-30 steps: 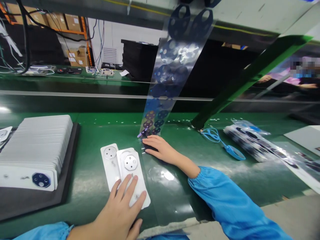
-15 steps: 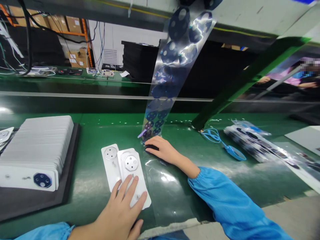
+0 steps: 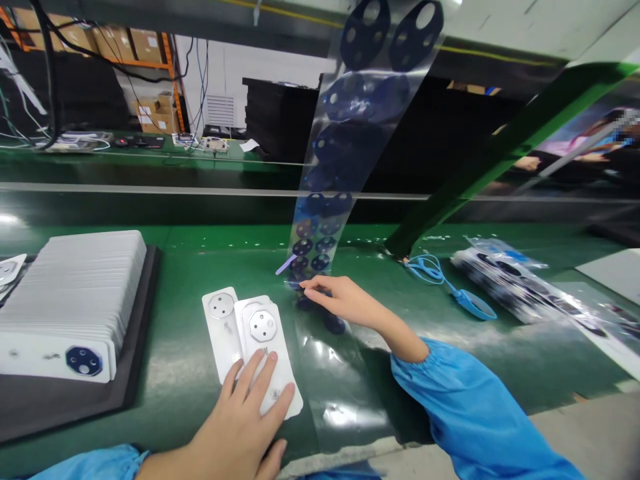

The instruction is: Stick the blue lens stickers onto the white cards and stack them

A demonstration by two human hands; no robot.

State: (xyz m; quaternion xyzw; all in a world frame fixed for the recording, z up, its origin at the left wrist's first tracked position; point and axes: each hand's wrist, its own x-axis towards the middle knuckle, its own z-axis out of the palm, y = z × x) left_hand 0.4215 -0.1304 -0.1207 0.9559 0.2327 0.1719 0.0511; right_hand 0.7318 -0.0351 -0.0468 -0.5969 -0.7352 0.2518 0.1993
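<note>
My left hand (image 3: pixel 240 420) lies flat with fingers spread on the lower end of a white phone back cover (image 3: pixel 267 350) on the green belt. A second white cover (image 3: pixel 220 330) lies partly under it on the left. My right hand (image 3: pixel 343 300) is lifted a little, its fingertips pinched on a dark round sticker at the foot of a clear film strip (image 3: pixel 345 160). That strip carries several dark blue round stickers and hangs down from above onto the belt. Both my sleeves are blue.
A stack of white covers (image 3: pixel 70 293) sits on a black tray (image 3: pixel 135 380) at the left. A blue wrist strap with cord (image 3: pixel 450 287) and more sticker strips in clear bags (image 3: pixel 520 287) lie at the right. A green post (image 3: pixel 480 167) slants up behind them.
My right hand has risen off the belt and turned, from lying flat on the film to pinching a sticker at its lower end. The film strip has swung slightly. My left hand stays put.
</note>
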